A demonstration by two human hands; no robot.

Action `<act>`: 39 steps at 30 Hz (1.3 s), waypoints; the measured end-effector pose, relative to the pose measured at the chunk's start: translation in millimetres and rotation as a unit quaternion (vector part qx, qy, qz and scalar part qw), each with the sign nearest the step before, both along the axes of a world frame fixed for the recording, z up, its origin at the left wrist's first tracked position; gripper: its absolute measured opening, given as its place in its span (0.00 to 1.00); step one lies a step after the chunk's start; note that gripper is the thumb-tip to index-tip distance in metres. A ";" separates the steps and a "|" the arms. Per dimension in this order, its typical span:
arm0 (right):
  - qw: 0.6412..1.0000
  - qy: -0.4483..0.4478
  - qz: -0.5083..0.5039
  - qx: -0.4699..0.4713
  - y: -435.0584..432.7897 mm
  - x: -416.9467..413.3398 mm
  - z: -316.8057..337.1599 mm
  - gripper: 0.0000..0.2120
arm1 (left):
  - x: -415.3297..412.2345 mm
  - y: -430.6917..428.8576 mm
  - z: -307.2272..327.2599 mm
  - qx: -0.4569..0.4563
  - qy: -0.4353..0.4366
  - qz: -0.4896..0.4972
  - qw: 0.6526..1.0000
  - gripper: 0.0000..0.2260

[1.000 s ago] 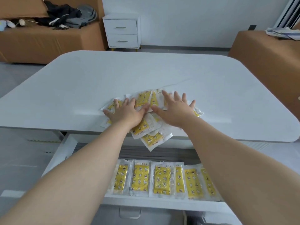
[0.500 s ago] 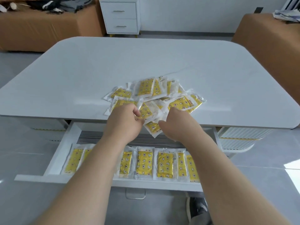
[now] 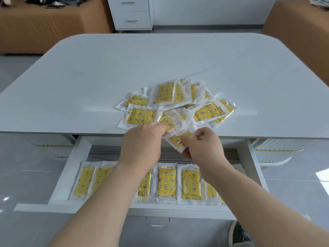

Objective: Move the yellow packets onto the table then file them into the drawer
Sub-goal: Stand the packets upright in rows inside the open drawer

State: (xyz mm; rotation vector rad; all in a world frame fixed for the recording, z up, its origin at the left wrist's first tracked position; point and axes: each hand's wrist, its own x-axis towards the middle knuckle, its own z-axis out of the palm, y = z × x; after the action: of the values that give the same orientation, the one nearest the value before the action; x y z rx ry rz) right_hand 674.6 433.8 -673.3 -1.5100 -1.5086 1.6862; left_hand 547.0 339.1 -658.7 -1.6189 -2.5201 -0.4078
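Here, left hand [image 3: 142,145] and right hand [image 3: 204,147] both pinch one yellow packet [image 3: 176,142], grips curled tight, at the desk [image 3: 89,77] edge, just below the pile [image 3: 206,114]. Other packets [image 3: 166,182] line the open drawer [image 3: 69,172], lower frame.

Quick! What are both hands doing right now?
Left hand: grip closed, pinching the near-edge packet.
Right hand: grip closed, holding the overhanging packet.

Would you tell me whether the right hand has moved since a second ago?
Yes: the right hand drew back off the pile to the near edge of the table.
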 end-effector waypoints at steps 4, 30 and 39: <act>0.998 0.021 -0.036 0.039 -3.2 0.5 8.5 0.06 | -1.9 -2.3 0.5 0.039 -0.042 -0.009 0.998 0.06; 0.854 0.141 -0.012 0.500 -17.5 19.3 50.9 0.05 | -12.5 -25.4 42.3 0.271 -0.433 0.072 0.857 0.10; 0.825 0.087 0.027 0.557 -19.3 6.7 35.5 0.09 | -47.6 -50.2 54.5 0.257 -0.500 0.074 0.824 0.30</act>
State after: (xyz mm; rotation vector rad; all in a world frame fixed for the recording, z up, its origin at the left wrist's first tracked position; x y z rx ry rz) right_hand 681.3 414.4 -637.8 -0.6369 -1.8866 0.6062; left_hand 499.4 288.9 -604.2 -1.0884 -2.6471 -2.1592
